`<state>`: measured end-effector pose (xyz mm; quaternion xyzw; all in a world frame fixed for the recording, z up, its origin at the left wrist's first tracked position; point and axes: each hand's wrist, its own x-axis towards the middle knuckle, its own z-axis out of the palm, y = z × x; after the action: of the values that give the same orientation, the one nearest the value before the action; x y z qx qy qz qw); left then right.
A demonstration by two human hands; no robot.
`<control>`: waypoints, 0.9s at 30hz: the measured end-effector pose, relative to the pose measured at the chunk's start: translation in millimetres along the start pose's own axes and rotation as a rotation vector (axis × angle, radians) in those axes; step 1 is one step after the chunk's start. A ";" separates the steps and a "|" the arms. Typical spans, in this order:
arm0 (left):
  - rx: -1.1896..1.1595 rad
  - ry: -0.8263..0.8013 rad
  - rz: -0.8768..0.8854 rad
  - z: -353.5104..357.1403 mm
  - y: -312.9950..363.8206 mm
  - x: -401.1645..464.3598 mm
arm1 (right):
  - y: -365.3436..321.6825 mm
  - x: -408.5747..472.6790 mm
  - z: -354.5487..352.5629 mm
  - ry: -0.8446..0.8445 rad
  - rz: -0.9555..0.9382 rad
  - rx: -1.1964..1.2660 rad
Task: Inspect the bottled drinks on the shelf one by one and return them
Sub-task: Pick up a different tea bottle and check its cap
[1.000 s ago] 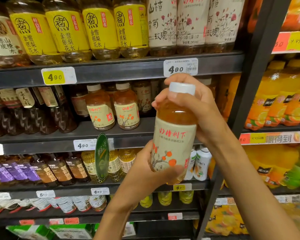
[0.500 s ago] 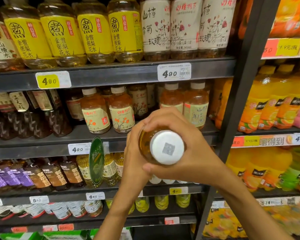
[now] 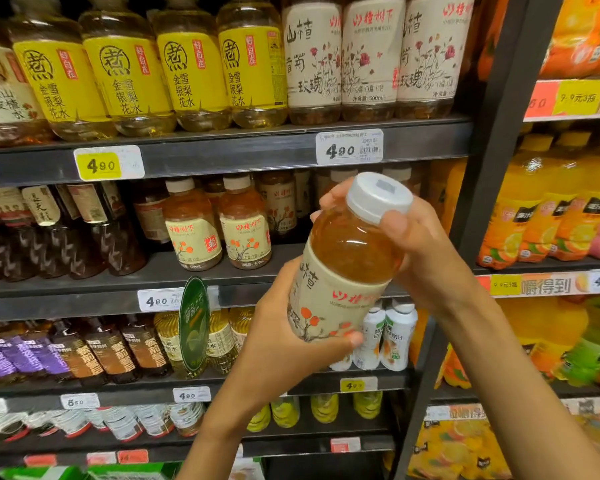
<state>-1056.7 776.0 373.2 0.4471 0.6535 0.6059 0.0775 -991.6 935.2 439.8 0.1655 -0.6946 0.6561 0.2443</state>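
An amber drink bottle (image 3: 347, 268) with a white cap and a cream label with orange fruit is held in front of the second shelf (image 3: 222, 154), tilted with its cap up and to the right. My left hand (image 3: 281, 337) grips its lower end, thumb across the label. My right hand (image 3: 420, 247) grips the neck just under the cap. Two matching bottles (image 3: 219, 230) stand upright on the second shelf behind.
Yellow-labelled bottles (image 3: 160, 74) and white rose-labelled bottles (image 3: 371, 60) fill the top shelf. Dark bottles (image 3: 49, 233) stand at the left. A dark upright post (image 3: 492, 168) divides off the orange juice shelves (image 3: 551, 216) on the right. A green hanging tag (image 3: 194, 323) sticks out.
The bottle went from upright to tipped with its cap facing me, and now is partly raised again, cap pointing up and right. Both hands stayed on it.
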 end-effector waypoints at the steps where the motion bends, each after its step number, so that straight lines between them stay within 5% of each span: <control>1: -0.051 -0.056 -0.043 0.3 0.1 -0.9 | 0.4 4.2 -0.3 -0.029 0.014 0.057; 6: -0.189 -0.100 -0.139 10.4 -1.4 -7.0 | 4.6 15.6 8.2 -0.108 0.063 0.188; 13: -0.257 0.135 -0.178 24.5 -0.2 -7.8 | 11.2 20.6 23.7 0.335 0.247 -0.026; 17: -0.429 0.138 -0.331 18.2 -3.1 -12.1 | 15.0 28.9 13.4 0.141 0.389 0.041; 23: -0.828 -0.120 -0.395 4.9 -8.0 -9.1 | 35.3 44.9 8.9 0.026 0.490 0.510; 27: -0.809 -0.140 -0.434 5.9 -17.6 -8.5 | 42.1 47.9 10.7 0.004 0.410 0.608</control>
<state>-1056.6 776.9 352.8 0.2739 0.4361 0.7502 0.4147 -1055.7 932.6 431.3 0.0867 -0.4859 0.8683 0.0488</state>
